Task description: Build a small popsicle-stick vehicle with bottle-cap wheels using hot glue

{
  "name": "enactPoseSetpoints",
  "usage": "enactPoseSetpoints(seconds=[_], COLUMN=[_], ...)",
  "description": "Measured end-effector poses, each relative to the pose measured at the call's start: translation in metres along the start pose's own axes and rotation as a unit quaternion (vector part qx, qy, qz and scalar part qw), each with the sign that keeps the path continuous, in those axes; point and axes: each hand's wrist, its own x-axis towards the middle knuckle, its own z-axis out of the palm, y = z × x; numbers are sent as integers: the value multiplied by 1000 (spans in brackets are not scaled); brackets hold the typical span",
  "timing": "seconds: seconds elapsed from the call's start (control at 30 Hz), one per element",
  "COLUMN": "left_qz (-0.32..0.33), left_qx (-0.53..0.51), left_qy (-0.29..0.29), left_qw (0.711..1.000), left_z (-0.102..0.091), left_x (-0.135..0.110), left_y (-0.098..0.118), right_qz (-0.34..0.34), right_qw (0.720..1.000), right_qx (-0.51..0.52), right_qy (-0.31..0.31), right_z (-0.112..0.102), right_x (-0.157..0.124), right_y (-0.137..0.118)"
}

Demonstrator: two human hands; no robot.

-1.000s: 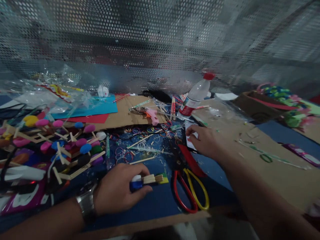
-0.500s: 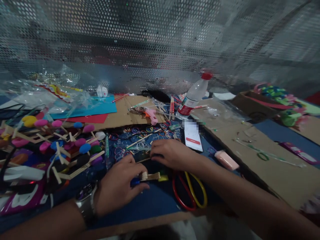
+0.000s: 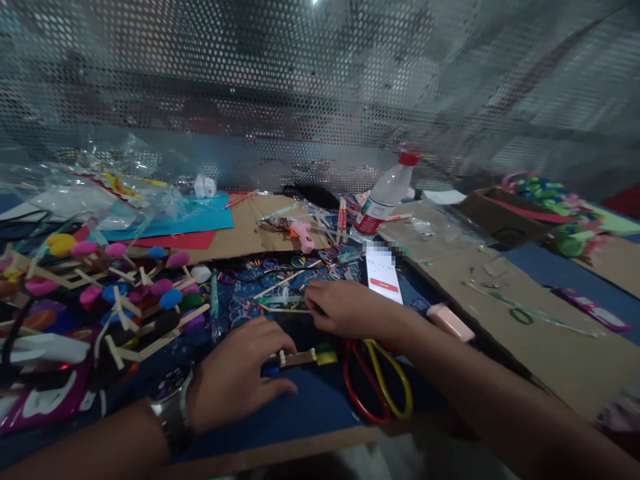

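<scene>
My left hand [image 3: 235, 380], a watch on its wrist, is closed around a small wooden stick piece [image 3: 300, 358] with a blue end and a yellow-green end, low over the blue mat [image 3: 310, 407]. My right hand [image 3: 345, 307] lies just behind it, fingers curled down on thin wooden sticks [image 3: 283, 308] among coloured rubber bands [image 3: 300, 260]; what its fingertips grip is hidden. A phone [image 3: 381, 275] with a lit screen lies right of that hand. Red and yellow handled scissors [image 3: 377, 383] lie under my right forearm.
A heap of stick pieces with coloured round tips [image 3: 115, 287] fills the left. A pink glue gun [image 3: 303, 233], a plastic bottle [image 3: 385, 193], cardboard sheets [image 3: 525, 333], a pink eraser [image 3: 450, 321] and a box of coloured parts [image 3: 530, 207] lie around. A perforated metal wall [image 3: 320, 87] stands behind.
My right hand left the phone and came left to the sticks in front of my left hand. The left hand kept its stick piece, turning it slightly.
</scene>
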Motion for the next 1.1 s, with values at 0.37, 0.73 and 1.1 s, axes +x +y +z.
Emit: enactPoseSetpoints(seconds=[0.37, 0.73, 1.1], left_qz=[6, -81, -136], left_qx=[-168, -295, -280], left_qy=[114, 269, 320], left_qw=[979, 913, 895], left_z=[-19, -17, -21], left_x=[-5, 3, 6], left_y=[2, 2, 6], right_qz=[-17, -4, 48], right_qw=[989, 990, 994], right_qx=[139, 136, 28], right_qy=[43, 27, 98], right_z=[-26, -33, -35], right_x=[-24, -17, -29], right_y=[24, -25, -29])
